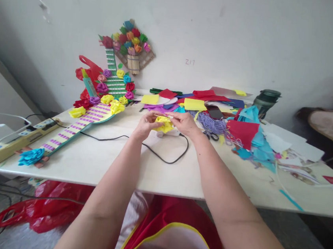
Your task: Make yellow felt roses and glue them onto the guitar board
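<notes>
A ruffled yellow paper flower (164, 124) is between my hands above the middle of the table. My left hand (147, 125) grips it from the left, thumb at the front and fingers over the top. From the right, my right hand (184, 124) pinches at the flower's upper edge with closed fingers. Just below the flower, a pale object (170, 134) lies on the table, mostly hidden, with a black cord (165, 162) running from it. Left of my hands lies a guitar-shaped craft piece (80, 125) with purple strips and paper flowers.
Coloured paper sheets (194, 104), purple yarn (212, 123), scissors (211, 136) and blue paper scraps (264, 144) spread to the right. A dark bottle (266, 101) stands behind them. A power strip (28, 141) and a glue bottle (89, 84) are left. Decorated flower crafts (116, 75) lean against the wall.
</notes>
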`<state>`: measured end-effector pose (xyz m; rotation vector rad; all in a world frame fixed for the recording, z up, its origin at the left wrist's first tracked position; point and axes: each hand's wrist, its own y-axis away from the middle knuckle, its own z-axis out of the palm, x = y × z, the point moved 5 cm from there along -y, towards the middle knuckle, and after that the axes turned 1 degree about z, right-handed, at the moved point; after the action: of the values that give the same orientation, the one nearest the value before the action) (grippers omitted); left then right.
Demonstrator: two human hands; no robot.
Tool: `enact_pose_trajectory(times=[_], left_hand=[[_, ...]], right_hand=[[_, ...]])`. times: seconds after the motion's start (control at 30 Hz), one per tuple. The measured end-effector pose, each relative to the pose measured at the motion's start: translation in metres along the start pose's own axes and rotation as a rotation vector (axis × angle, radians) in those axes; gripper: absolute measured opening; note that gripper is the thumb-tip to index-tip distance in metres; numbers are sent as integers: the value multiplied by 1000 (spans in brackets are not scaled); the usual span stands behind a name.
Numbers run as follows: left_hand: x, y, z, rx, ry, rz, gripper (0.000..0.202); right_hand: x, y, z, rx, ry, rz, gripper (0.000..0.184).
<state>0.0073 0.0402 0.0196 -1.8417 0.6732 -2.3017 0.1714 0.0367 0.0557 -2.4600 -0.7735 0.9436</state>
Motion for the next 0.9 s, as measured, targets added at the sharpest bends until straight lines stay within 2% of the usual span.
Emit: enact_pose_trajectory(times=[0.13, 0.37, 0.67, 0.77, 0.9], left_hand=[[1, -1, -2, 18, -38, 15, 50], [6, 0, -8, 71, -85, 41, 48], [5, -1, -21, 130, -180, 67, 48], [5, -1, -25, 175, -193, 87, 49], [4, -3, -28, 213, -216, 108, 51]], right_hand=[[4, 1, -1, -10, -4, 41, 40], [21, 1, -8, 27, -85, 13, 29], [53, 4, -19, -88, -120, 130, 29], [62, 6, -21, -113, -41, 192, 30], [76, 12, -19, -120, 277, 384, 26]])
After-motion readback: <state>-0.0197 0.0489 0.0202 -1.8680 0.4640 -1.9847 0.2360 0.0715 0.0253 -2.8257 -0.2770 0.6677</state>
